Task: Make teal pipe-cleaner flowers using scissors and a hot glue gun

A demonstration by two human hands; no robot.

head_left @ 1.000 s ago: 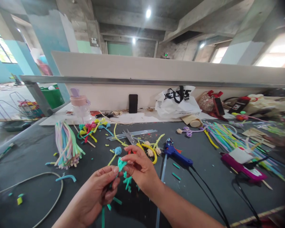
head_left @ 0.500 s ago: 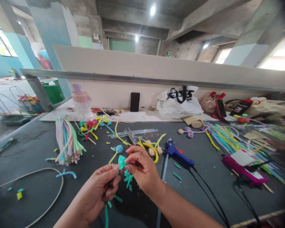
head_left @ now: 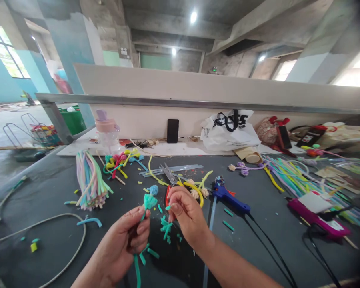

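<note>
My left hand [head_left: 126,232] pinches a teal pipe-cleaner flower [head_left: 150,201] just below its fluffy head, and a teal stem [head_left: 137,270] hangs beneath the fist. To its right, a little apart from the flower, my right hand [head_left: 189,216] holds a short teal pipe-cleaner piece [head_left: 168,208] between thumb and fingertips. Cut teal pieces [head_left: 166,229] lie on the dark table below and between the hands. Behind the flower is a blue fuzzy ball [head_left: 153,190]. Scissors [head_left: 169,175] rest open beyond my right hand.
A blue glue gun [head_left: 232,200] with a glue stick and black cable lies at the right. Pipe-cleaner bundles stand at left [head_left: 91,182] and lie at far right [head_left: 283,176]. A bottle [head_left: 107,134], a phone [head_left: 173,131] and a white bag [head_left: 229,132] line the back. A grey cable [head_left: 84,236] curls at left.
My right hand has drawn away from the flower to the right, with a short teal piece now visible in its fingertips. The flower has shifted slightly left in view.
</note>
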